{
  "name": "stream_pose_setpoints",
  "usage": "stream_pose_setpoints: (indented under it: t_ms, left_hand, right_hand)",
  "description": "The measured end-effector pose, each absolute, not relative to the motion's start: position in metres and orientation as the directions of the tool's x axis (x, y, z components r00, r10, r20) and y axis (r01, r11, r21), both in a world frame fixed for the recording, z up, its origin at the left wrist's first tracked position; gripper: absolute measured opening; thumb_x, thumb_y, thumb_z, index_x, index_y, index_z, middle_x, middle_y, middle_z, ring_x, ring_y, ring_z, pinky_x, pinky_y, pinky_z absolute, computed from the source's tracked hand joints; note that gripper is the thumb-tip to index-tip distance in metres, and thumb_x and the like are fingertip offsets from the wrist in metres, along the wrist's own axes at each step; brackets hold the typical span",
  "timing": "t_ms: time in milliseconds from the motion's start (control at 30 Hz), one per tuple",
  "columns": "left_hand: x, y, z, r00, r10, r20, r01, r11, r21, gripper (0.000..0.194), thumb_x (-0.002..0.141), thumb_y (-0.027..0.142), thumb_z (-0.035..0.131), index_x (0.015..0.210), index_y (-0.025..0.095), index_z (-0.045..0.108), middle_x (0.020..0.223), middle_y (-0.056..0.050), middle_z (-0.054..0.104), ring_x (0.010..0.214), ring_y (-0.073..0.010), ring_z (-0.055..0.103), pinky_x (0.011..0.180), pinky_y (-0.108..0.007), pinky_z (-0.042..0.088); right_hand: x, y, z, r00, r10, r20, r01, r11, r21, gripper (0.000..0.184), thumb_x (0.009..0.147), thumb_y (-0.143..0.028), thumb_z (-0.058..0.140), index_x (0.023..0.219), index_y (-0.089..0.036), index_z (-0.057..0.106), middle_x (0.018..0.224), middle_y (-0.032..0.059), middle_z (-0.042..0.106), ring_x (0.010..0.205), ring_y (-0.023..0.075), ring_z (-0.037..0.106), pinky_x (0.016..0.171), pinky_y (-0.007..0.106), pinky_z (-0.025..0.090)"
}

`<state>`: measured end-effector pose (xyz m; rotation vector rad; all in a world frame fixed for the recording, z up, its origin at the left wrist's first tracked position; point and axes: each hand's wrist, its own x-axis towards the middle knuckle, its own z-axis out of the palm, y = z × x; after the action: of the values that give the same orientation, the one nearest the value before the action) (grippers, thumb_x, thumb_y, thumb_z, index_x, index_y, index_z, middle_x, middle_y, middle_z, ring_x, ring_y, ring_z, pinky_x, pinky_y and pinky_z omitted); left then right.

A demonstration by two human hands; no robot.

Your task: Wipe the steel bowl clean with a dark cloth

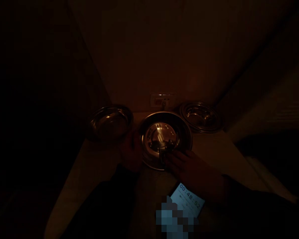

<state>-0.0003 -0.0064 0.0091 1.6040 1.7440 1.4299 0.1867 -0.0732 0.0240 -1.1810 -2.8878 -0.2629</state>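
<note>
The scene is very dark. A shiny steel plate (164, 139) lies in the middle of a light counter (94, 166). My left hand (131, 151) rests against the plate's left rim, its fingers barely visible. My right hand (186, 166) reaches over the plate's near edge, fingers closed around a small dark object (164, 150) that I cannot make out.
Two more steel plates sit behind, one at the left (111, 121) and one at the right (200, 116). A wall socket (161, 100) is on the back wall. A lit phone screen (188, 199) showing a timer lies near my right wrist.
</note>
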Motion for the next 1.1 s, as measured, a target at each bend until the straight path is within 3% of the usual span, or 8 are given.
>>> stream_pose_setpoints:
  t_ms: [100,267,500,600,733,867,1100]
  left_hand:
    - [0.000,-0.006,0.009,-0.307,0.893,0.330,0.507,-0.140,0.851,0.033,0.089,0.037,0.038,0.088,0.016,0.064,0.080,-0.006,0.069,0.073,-0.0173,0.063,0.066,-0.026,0.047]
    - [-0.008,-0.002,0.009,-0.292,0.910,0.295,0.484,-0.125,0.866,0.031,0.089,0.036,0.039,0.079,0.017,0.062,0.073,-0.004,0.067,0.068,-0.0159,0.061,0.065,-0.025,0.047]
    - [-0.010,0.000,0.015,-0.204,0.928,0.311,0.467,-0.187,0.864,0.034,0.088,0.040,0.040,0.080,0.017,0.063,0.075,-0.004,0.067,0.071,-0.0164,0.061,0.065,-0.026,0.047]
    - [-0.008,0.000,0.019,-0.259,0.946,0.196,0.360,-0.094,0.928,0.037,0.088,0.042,0.040,0.078,0.016,0.064,0.074,-0.005,0.068,0.072,-0.0172,0.062,0.064,-0.026,0.048]
    - [-0.003,-0.003,0.015,-0.222,0.973,0.060,0.210,-0.012,0.978,0.050,0.091,0.047,0.030,0.093,0.014,0.067,0.090,-0.008,0.072,0.086,-0.0191,0.066,0.076,-0.029,0.051]
    - [0.005,-0.010,-0.002,-0.190,0.977,0.094,0.288,-0.037,0.957,0.043,0.092,0.043,0.035,0.110,0.017,0.064,0.114,-0.009,0.067,0.104,-0.0199,0.063,0.091,-0.031,0.047]
    - [0.009,-0.011,-0.021,-0.222,0.971,0.092,0.325,-0.015,0.946,0.047,0.092,0.043,0.037,0.128,0.018,0.054,0.126,-0.013,0.060,0.116,-0.0239,0.057,0.099,-0.038,0.043]
  right_hand:
    - [0.157,-0.072,0.021,-0.682,0.715,0.153,0.729,0.680,0.072,0.039,0.087,-0.008,0.050,0.126,-0.005,0.050,0.120,0.0154,0.061,0.108,0.0280,0.056,0.085,0.042,0.050]
    - [0.145,-0.070,0.018,-0.677,0.711,0.192,0.729,0.683,0.044,0.042,0.089,-0.012,0.050,0.130,-0.005,0.044,0.124,0.0167,0.058,0.112,0.0249,0.054,0.088,0.038,0.049]
    - [0.188,-0.071,0.024,-0.769,0.634,0.081,0.639,0.758,0.134,0.041,0.089,-0.010,0.049,0.130,-0.011,0.047,0.129,0.0125,0.056,0.115,0.0260,0.053,0.090,0.042,0.048]
    - [0.181,-0.071,0.021,-0.779,0.616,0.118,0.627,0.765,0.145,0.036,0.089,-0.010,0.047,0.125,-0.008,0.051,0.122,0.0156,0.060,0.110,0.0265,0.056,0.086,0.043,0.050]
    - [0.169,-0.069,0.017,-0.732,0.654,0.190,0.676,0.731,0.087,0.041,0.089,-0.010,0.048,0.129,-0.004,0.045,0.121,0.0183,0.060,0.109,0.0268,0.056,0.086,0.042,0.051]
    - [0.163,-0.068,0.015,-0.657,0.706,0.265,0.742,0.668,0.060,0.046,0.086,-0.007,0.049,0.131,-0.003,0.042,0.124,0.0183,0.058,0.110,0.0274,0.055,0.090,0.041,0.050]
    - [0.141,-0.066,0.015,-0.556,0.756,0.346,0.793,0.607,-0.053,0.043,0.086,-0.006,0.047,0.129,-0.003,0.044,0.119,0.0205,0.059,0.107,0.0263,0.056,0.089,0.041,0.051]
